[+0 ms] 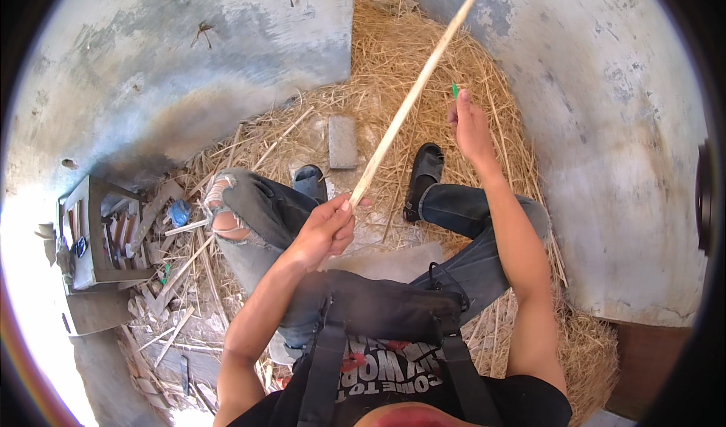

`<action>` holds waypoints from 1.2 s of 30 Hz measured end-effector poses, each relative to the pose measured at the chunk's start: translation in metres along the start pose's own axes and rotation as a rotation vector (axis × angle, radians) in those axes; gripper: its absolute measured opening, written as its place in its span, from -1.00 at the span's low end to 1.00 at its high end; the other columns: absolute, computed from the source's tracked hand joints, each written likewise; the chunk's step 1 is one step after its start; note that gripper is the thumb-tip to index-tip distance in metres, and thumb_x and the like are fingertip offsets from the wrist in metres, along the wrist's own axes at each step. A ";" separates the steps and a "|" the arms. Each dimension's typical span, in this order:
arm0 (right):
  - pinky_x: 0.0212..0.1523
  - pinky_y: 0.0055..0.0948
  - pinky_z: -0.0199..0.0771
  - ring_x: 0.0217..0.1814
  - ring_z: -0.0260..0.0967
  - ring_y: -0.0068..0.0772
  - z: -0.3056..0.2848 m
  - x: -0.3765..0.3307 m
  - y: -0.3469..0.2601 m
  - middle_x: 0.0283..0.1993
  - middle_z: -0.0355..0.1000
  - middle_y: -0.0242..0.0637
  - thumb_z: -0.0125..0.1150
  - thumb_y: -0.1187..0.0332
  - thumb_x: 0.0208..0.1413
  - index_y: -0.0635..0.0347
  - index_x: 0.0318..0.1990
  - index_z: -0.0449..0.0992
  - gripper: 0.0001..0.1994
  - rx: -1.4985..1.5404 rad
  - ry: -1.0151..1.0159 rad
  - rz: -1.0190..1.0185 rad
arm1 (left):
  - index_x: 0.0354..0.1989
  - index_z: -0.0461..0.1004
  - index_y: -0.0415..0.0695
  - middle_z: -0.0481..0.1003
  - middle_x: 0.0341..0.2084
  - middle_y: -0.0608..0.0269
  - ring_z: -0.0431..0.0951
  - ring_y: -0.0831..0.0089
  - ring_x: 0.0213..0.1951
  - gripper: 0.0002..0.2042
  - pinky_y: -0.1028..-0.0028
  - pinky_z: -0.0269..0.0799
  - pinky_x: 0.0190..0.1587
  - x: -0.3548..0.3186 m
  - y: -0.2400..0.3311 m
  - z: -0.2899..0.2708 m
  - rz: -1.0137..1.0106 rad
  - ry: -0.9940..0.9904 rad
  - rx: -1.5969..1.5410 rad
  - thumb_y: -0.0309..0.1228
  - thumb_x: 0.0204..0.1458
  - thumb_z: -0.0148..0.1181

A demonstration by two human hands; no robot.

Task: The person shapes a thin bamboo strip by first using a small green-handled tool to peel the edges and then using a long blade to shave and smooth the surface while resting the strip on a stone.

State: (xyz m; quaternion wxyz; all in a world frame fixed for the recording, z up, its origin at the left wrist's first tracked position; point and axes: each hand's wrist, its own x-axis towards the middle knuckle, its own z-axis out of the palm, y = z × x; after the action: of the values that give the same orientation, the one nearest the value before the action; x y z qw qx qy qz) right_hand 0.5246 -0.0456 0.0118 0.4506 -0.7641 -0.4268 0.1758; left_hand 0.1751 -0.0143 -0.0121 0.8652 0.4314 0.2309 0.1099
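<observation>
Pale bare wood marks the stick [412, 105], seen held at its lower end in the person's left hand [325, 226]. That hand's grip is closed, thumb along the stick, fingers curled beneath. The stick slants up and to the right, over the floor ahead of the knees, its far end raised beyond the right hand [473, 128].

The right hand stands well apart from the stick. Its grip is likewise closed, fingers folded and thumb upward, about a small green item [455, 90]; only the tip shows, and I cannot tell its kind.

Straw [386, 45] covers much of the floor. A grey block [342, 142] lies ahead of the left shoe [308, 181]; the right shoe [425, 177] rests on the other side of the stick. The jeans [261, 215] are torn open at the left knee. A black harness [393, 306] crosses the lap.

To the left, a wooden stand [125, 277] holds thin slats, with a blue bag [178, 213] just beside it. Stained walls [605, 124] rise on both sides.
</observation>
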 end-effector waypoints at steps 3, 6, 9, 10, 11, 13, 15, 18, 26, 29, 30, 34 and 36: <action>-0.50 -0.39 0.12 -0.64 0.06 -0.57 0.015 -0.019 -0.015 -0.68 0.07 -0.51 -0.24 -0.26 0.38 0.17 -0.45 0.46 -0.33 0.238 -0.150 0.007 | 0.24 0.31 -0.18 0.17 -0.61 0.47 0.06 0.74 -0.69 -0.60 0.66 -0.01 -0.65 0.009 -0.005 0.003 0.153 0.094 0.101 -0.15 0.44 -0.17; -0.46 -0.46 0.12 -0.59 0.06 -0.63 0.026 -0.030 -0.033 -0.66 0.08 -0.56 -0.08 -0.21 0.36 0.15 -0.40 0.49 -0.42 0.255 -0.295 -0.046 | 0.24 0.32 -0.18 0.24 -0.59 0.45 0.11 0.73 -0.69 -0.60 0.66 0.05 -0.64 0.015 -0.010 0.006 0.257 0.243 0.244 -0.17 0.44 -0.19; -0.46 -0.54 0.11 -0.54 0.07 -0.70 0.035 -0.041 -0.046 -0.61 0.15 -0.60 0.18 -0.03 0.30 0.14 -0.32 0.53 -0.61 0.235 -0.356 -0.098 | 0.24 0.32 -0.21 0.32 -0.57 0.41 0.17 0.73 -0.67 -0.60 0.67 0.09 -0.63 0.016 -0.013 0.007 0.313 0.301 0.252 -0.18 0.44 -0.19; -0.46 -0.56 0.11 -0.52 0.08 -0.72 0.039 -0.045 -0.048 -0.58 0.17 -0.62 0.19 0.02 0.31 0.15 -0.30 0.52 -0.65 0.232 -0.392 -0.119 | 0.24 0.31 -0.22 0.34 -0.57 0.40 0.19 0.73 -0.67 -0.60 0.67 0.09 -0.62 0.016 -0.013 0.008 0.332 0.305 0.245 -0.20 0.44 -0.19; -0.46 -0.58 0.11 -0.51 0.10 -0.74 0.042 -0.049 -0.050 -0.55 0.19 -0.63 0.20 0.07 0.32 0.15 -0.28 0.51 -0.68 0.202 -0.428 -0.116 | 0.25 0.30 -0.24 0.36 -0.56 0.38 0.21 0.73 -0.66 -0.61 0.67 0.10 -0.61 0.017 -0.014 0.008 0.349 0.308 0.238 -0.21 0.45 -0.19; -0.40 -0.59 0.13 -0.46 0.11 -0.74 0.049 -0.059 -0.051 -0.52 0.22 -0.62 0.22 0.08 0.31 0.19 -0.16 0.54 -0.68 0.284 -0.468 -0.157 | 0.26 0.30 -0.25 0.38 -0.55 0.36 0.22 0.73 -0.66 -0.60 0.67 0.11 -0.60 0.020 -0.015 0.011 0.388 0.315 0.236 -0.22 0.44 -0.18; -0.39 -0.59 0.13 -0.46 0.11 -0.74 0.055 -0.069 -0.050 -0.51 0.23 -0.61 0.21 0.06 0.31 0.21 -0.10 0.56 -0.65 0.334 -0.501 -0.188 | 0.27 0.29 -0.25 0.39 -0.54 0.36 0.23 0.73 -0.65 -0.60 0.67 0.12 -0.60 0.022 -0.017 0.015 0.412 0.331 0.253 -0.24 0.44 -0.17; -0.41 -0.56 0.13 -0.46 0.10 -0.73 0.061 -0.080 -0.051 -0.53 0.26 -0.59 0.28 0.11 0.28 0.23 -0.12 0.59 -0.68 0.343 -0.555 -0.195 | 0.28 0.31 -0.24 0.41 -0.53 0.36 0.24 0.74 -0.64 -0.61 0.67 0.14 -0.58 0.023 -0.020 0.021 0.421 0.361 0.300 -0.25 0.43 -0.14; -0.50 -0.44 0.16 -0.55 0.12 -0.62 0.058 -0.084 -0.052 -0.64 0.23 -0.38 0.34 0.24 0.22 0.28 -0.28 0.60 -0.76 0.123 -0.483 -0.320 | 0.32 0.35 -0.19 0.46 -0.53 0.37 0.25 0.76 -0.63 -0.59 0.66 0.18 -0.58 0.025 -0.035 0.022 0.401 0.412 0.424 -0.25 0.42 -0.08; -0.48 -0.45 0.19 -0.54 0.13 -0.61 0.054 -0.085 -0.053 -0.64 0.25 -0.39 0.35 0.27 0.21 0.28 -0.33 0.57 -0.77 0.159 -0.540 -0.343 | 0.32 0.35 -0.21 0.47 -0.52 0.35 0.26 0.76 -0.64 -0.59 0.66 0.19 -0.60 0.025 -0.036 0.019 0.386 0.417 0.441 -0.24 0.42 -0.10; -0.44 -0.45 0.23 -0.52 0.16 -0.60 0.054 -0.087 -0.054 -0.61 0.29 -0.39 0.33 0.31 0.22 0.28 -0.36 0.55 -0.79 0.162 -0.562 -0.328 | 0.32 0.34 -0.21 0.47 -0.52 0.34 0.26 0.76 -0.64 -0.59 0.66 0.18 -0.60 0.025 -0.035 0.019 0.381 0.419 0.423 -0.25 0.42 -0.10; -0.38 -0.42 0.33 -0.45 0.33 -0.56 0.050 -0.087 -0.061 -0.50 0.47 -0.39 0.31 0.32 0.22 0.21 -0.28 0.64 -0.85 0.218 -0.612 -0.345 | 0.29 0.38 -0.22 0.47 -0.55 0.38 0.28 0.75 -0.64 -0.61 0.66 0.19 -0.60 0.017 -0.012 0.023 0.419 0.507 0.449 -0.28 0.41 -0.07; -0.39 -0.46 0.33 -0.44 0.33 -0.59 0.045 -0.083 -0.062 -0.50 0.45 -0.45 0.30 0.34 0.22 0.19 -0.34 0.62 -0.86 0.274 -0.522 -0.327 | 0.14 0.49 -0.25 0.46 -0.57 0.42 0.30 0.75 -0.64 -0.66 0.65 0.20 -0.60 0.006 0.010 0.026 0.402 0.598 0.429 -0.27 0.40 -0.05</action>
State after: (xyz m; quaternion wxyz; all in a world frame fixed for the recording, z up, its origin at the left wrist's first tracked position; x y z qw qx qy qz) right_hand 0.4173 -0.0745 0.0299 0.4470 -0.5470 -0.6171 0.3466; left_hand 0.1937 -0.0241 0.0073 0.6119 0.5875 0.4006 0.3464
